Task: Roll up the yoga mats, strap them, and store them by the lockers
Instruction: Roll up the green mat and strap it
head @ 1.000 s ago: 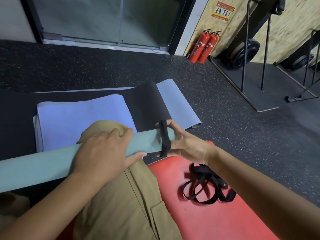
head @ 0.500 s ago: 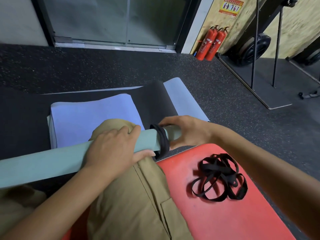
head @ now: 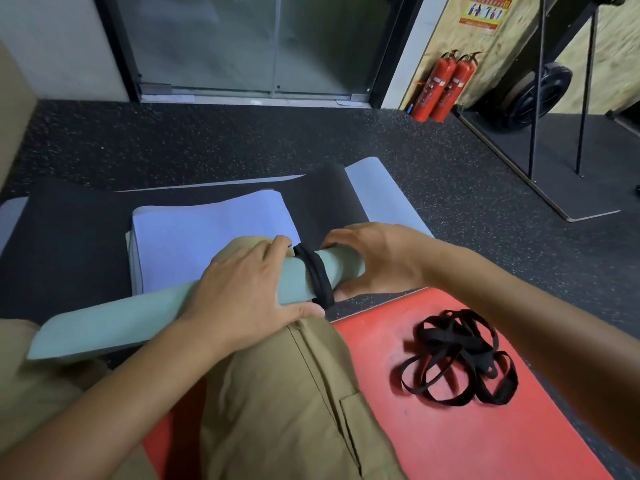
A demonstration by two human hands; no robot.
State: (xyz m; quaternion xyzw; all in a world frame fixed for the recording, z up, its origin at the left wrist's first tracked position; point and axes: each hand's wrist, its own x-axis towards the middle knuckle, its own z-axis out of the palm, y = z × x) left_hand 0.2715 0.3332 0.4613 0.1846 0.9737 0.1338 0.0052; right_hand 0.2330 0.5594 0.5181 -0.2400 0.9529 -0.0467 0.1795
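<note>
- Rolled green mat [head: 145, 317] lies across the person's knee, long axis running from near left to far right.
- Black strap [head: 317, 275] encircles its right end.
- Left hand [head: 242, 292] grips the roll beside the strap.
- Right hand [head: 377, 261] cups the right end, fingers curled round it.
- Wall notice [head: 485, 10] writing unreadable.

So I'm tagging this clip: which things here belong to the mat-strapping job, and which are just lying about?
In the job:
- rolled pale green yoga mat, gripped by left hand and right hand
- black strap loop round it
- heap of spare black straps
- flat lilac mat, black mat

Just about:
- two red fire extinguishers
</note>
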